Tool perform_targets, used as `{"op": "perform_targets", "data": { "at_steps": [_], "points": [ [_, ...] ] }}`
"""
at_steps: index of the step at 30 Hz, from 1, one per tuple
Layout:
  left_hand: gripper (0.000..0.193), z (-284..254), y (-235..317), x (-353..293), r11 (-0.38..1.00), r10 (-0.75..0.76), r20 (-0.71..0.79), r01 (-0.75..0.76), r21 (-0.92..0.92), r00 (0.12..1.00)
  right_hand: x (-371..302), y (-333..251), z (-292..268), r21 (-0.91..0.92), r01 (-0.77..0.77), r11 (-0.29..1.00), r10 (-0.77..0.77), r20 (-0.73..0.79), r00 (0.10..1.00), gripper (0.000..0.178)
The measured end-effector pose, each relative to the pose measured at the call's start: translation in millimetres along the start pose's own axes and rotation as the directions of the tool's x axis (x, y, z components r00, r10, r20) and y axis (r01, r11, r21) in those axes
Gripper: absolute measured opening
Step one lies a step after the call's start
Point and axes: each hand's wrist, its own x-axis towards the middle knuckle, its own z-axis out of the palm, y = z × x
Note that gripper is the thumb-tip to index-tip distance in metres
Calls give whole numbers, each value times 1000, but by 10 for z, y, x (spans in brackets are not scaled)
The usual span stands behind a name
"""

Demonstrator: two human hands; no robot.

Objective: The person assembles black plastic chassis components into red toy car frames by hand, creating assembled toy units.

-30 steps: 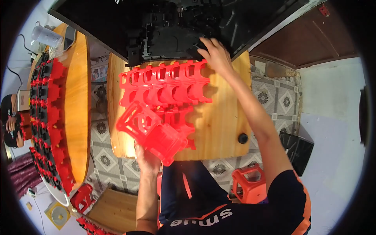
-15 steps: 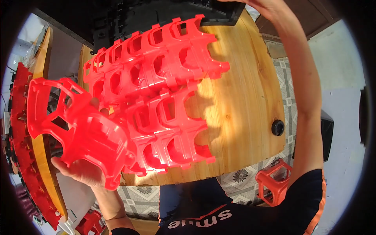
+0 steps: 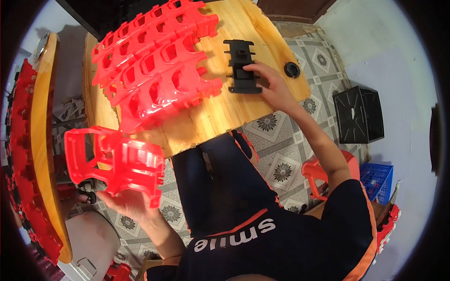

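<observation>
My left hand (image 3: 129,203) is closed on a red plastic shell (image 3: 140,161), which looks like a toy vehicle body with open window frames. It is held up at the near left, off the table's edge. On the wooden table, my right hand (image 3: 274,86) grips a flat black plastic part (image 3: 242,68) with short side pegs, its fingers over the middle and near end. Rows of similar red shells (image 3: 159,65) stand packed together on the table's left half.
A small black wheel-like piece (image 3: 292,70) lies near the right edge of the wooden table (image 3: 215,122). A black crate (image 3: 358,114), a blue basket (image 3: 376,181) and a red stool (image 3: 315,173) stand at right. More red parts (image 3: 28,154) line the left beyond a wooden board (image 3: 44,140).
My right hand has come back from the far black container and is now on the black part on the table. The red shell in my left hand has moved nearer to me, and the view has shifted.
</observation>
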Motion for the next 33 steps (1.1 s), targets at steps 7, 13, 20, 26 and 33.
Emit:
{"op": "perform_targets", "data": {
  "at_steps": [7, 13, 20, 26, 33],
  "points": [
    [72, -124, 174, -356, 989, -29, -72, 39, 146, 997, 297, -551, -395, -701, 251, 668, -301, 54, 952, 35],
    [62, -239, 230, -302, 938, 33, -117, 10, 346, 993, 692, -183, -283, -389, 275, 879, -74, 459, 885, 32],
    [73, 61, 72, -141, 933, 18, -104, 21, 359, 994, 552, -398, -494, -459, 180, 870, 60, 460, 886, 28],
    [88, 84, -21, -200, 942, 122, -25, -108, 317, 992, 172, -1712, -207, -20, -155, 988, 156, 201, 967, 19],
    [96, 107, 11, -430, 906, 244, -38, -214, 367, 969, -13, -2348, 1288, -50, 401, 915, -374, 266, 888, 24]
  ]
}}
